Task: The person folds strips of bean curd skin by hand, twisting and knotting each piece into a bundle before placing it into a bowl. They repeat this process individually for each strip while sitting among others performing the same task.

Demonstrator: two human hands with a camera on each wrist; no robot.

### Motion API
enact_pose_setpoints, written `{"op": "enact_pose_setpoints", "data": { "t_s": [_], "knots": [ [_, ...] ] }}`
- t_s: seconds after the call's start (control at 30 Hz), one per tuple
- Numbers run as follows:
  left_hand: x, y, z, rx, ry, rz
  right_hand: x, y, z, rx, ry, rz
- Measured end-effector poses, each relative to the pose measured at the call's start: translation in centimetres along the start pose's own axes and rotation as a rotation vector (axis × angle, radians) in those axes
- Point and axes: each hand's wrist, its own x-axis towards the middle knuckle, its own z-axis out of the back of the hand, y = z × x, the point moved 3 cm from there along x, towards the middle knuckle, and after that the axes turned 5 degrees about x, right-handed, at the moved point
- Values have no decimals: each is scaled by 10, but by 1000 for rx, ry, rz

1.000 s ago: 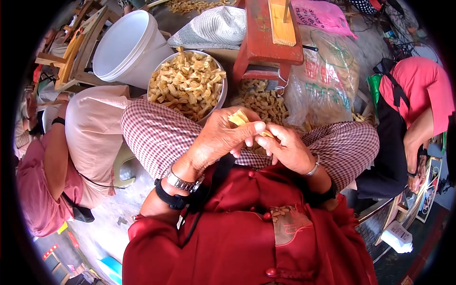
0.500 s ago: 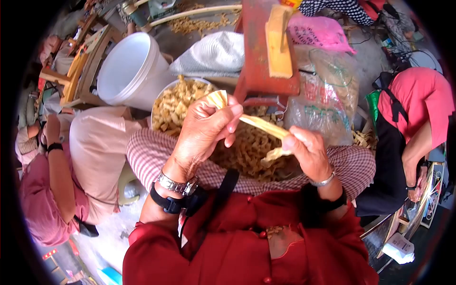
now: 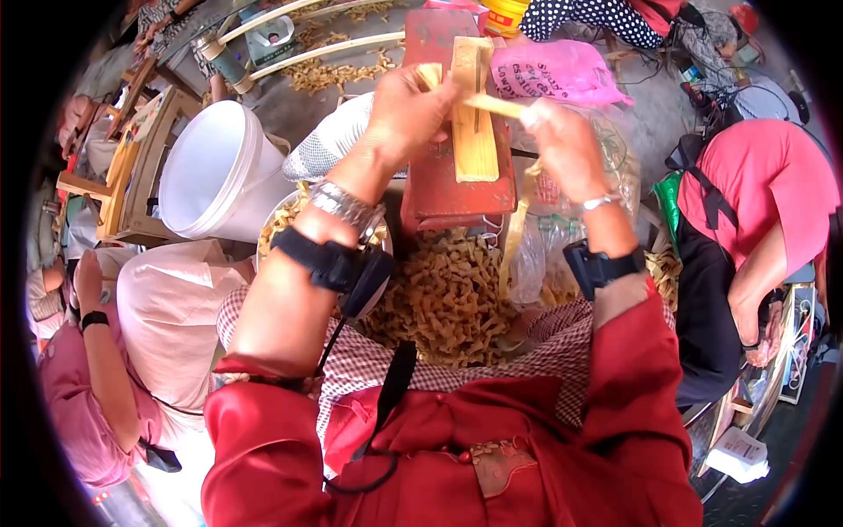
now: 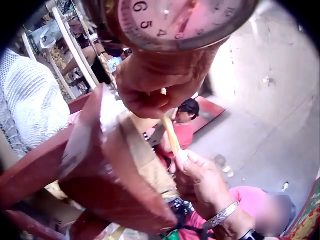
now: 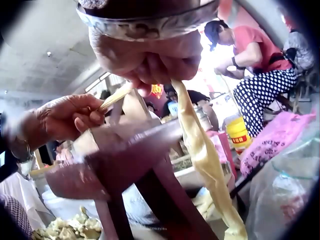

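A pale yellow, pliable strip (image 3: 494, 105) stretches between both hands across a wooden block with an upright piece (image 3: 475, 149). The block sits on a red wooden bench (image 3: 465, 200). My left hand (image 3: 407, 116) pinches one end of the strip at the block's left side. To the right of the block, my right hand (image 3: 566, 149) grips the strip farther along. From under the right hand, the strip's loose tail (image 5: 205, 155) dangles in the right wrist view. A heap of short knotted-looking yellow pieces (image 3: 452, 294) lies below the bench, between the legs.
A white bucket (image 3: 206, 167) stands at the left, beside a white woven sack (image 3: 329, 145). Beyond the bench lie a pink bag (image 3: 562, 70) and a yellow tub (image 3: 505, 16). People sit close by on both sides, one in a pink top (image 3: 764, 184) at the right.
Both hands have moved forward and up from the lap to the block on the bench. The strip, bunched between the fingers earlier, is now drawn out between them.
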Motion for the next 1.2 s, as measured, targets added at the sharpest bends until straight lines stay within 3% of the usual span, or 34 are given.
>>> {"op": "enact_pose_setpoints", "data": {
  "t_s": [0.07,0.1,0.23,0.33,0.47,0.53,0.57,0.6,0.7,0.73,0.8,0.83,0.93,0.97,1.07,1.13,1.2],
  "knots": [
    [2,16,-4,235,-89,85,-10,-17,-24,-49,64,-67],
    [1,23,0,341,-145,30,-20,-19,-26,-20,56,-70],
    [-42,1,12,186,40,137,-64,-8,-20,309,-26,-177],
    [-83,-2,13,175,86,122,-96,34,-14,523,-30,-205],
    [-145,18,9,256,74,240,-133,84,-20,650,64,-115],
    [-168,39,5,146,105,392,-150,101,-37,674,40,135],
    [-180,75,5,179,110,161,-159,108,-47,679,98,163],
    [-193,71,-3,40,194,285,-168,116,-56,685,159,198],
    [-223,54,-15,-215,143,588,-191,144,-78,754,168,355],
    [-222,77,-20,-404,297,842,-196,149,-79,773,162,414],
    [-219,68,-22,-619,359,827,-202,157,-83,833,257,471],
    [-211,61,-22,-631,254,844,-207,158,-82,773,347,456],
    [-196,63,0,-717,249,670,-214,156,-79,835,410,339],
    [-193,60,5,-764,331,625,-212,153,-75,876,320,313],
    [-201,53,13,-526,147,431,-198,131,-60,735,-143,211],
    [-205,38,15,-422,295,374,-189,118,-55,811,-242,33],
    [-213,30,11,-313,281,317,-187,99,-71,835,-192,-132]
  ]
}}
